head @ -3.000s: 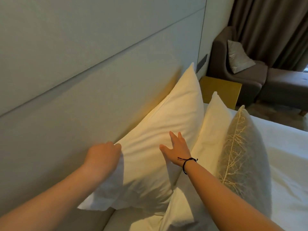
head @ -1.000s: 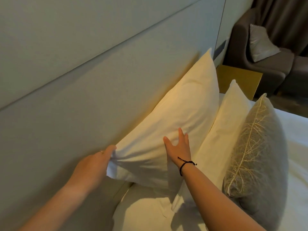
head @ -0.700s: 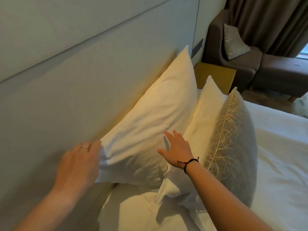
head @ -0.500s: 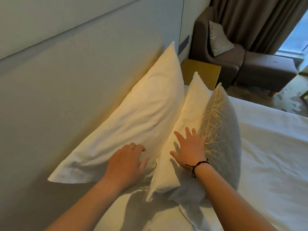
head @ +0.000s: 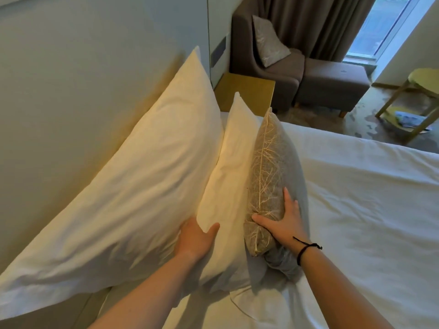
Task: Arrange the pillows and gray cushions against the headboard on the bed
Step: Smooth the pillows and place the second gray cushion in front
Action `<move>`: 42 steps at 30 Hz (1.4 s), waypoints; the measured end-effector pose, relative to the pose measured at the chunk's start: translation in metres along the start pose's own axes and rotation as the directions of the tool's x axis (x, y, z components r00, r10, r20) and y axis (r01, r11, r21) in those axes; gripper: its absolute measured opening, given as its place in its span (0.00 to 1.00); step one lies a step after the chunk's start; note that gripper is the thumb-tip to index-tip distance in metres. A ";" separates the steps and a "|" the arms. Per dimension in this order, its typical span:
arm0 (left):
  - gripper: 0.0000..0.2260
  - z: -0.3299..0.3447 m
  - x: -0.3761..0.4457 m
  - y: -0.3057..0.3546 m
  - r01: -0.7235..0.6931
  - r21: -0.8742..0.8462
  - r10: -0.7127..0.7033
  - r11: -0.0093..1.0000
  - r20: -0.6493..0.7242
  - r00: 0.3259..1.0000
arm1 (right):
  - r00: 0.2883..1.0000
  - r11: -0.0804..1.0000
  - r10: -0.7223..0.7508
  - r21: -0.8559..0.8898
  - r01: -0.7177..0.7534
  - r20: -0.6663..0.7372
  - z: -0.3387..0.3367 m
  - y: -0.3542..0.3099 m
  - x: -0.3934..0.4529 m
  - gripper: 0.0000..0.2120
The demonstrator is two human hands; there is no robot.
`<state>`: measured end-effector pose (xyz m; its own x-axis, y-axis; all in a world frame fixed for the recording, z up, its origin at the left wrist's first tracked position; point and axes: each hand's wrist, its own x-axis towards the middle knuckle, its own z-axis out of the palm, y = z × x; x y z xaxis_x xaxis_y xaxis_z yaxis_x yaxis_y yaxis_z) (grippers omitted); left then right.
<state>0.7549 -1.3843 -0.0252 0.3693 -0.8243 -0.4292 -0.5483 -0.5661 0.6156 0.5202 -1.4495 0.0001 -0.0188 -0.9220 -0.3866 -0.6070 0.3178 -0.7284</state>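
Observation:
A large white pillow leans against the pale headboard. A smaller white pillow stands in front of it. A gray cushion with a pale branch pattern stands upright against the smaller pillow. My left hand is slid between the two white pillows, its fingers hidden and its thumb lying on the near edge of the smaller one. My right hand grips the near end of the gray cushion, thumb on the patterned face and fingers round the plain side. All rest on the white bed sheet.
A yellow bedside table stands past the pillows. Beyond it are a brown armchair with a gray cushion on it, a footstool, curtains and a window. A wooden stool stands at the far right on the floor.
My left hand has slipped from the big pillow's face into the gap between the two white pillows. My right hand has moved from the smaller pillow onto the gray cushion and closed on it.

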 end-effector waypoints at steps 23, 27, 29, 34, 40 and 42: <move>0.13 -0.010 -0.018 -0.010 -0.158 -0.048 0.139 0.986 -0.275 0.951 | 0.800 0.713 -0.598 -0.424 0.558 0.047 0.009 -0.085 0.050 0.20; 0.13 -0.016 -0.029 -0.021 -0.334 0.216 0.388 0.917 -0.301 0.871 | 0.555 0.204 -0.519 -0.537 0.819 0.650 0.055 -0.144 0.073 0.20; 0.10 -0.014 -0.036 -0.027 -0.424 0.319 0.507 0.848 -0.254 0.824 | 0.542 0.032 -0.397 -0.579 0.815 0.741 0.073 -0.157 0.088 0.22; 0.10 -0.011 -0.035 -0.031 -0.369 0.108 0.384 0.923 -0.336 0.860 | 0.616 -0.219 -0.149 -0.633 0.743 0.774 0.081 -0.175 0.127 0.15; 0.22 -0.013 -0.028 -0.035 0.059 -0.008 -0.060 0.998 -0.078 0.995 | 0.679 -0.316 -0.272 -0.729 0.607 0.682 0.054 -0.183 0.169 0.12; 0.20 -0.015 -0.027 -0.032 0.088 0.072 -0.087 0.994 -0.006 0.996 | 0.699 -0.255 -0.292 -0.758 0.600 0.652 0.056 -0.185 0.167 0.10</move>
<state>0.7743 -1.3440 -0.0233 0.4206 -0.7717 -0.4771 -0.5665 -0.6341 0.5262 0.6739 -1.6498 0.0384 0.6822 -0.5935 -0.4270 -0.4585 -0.8022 0.3823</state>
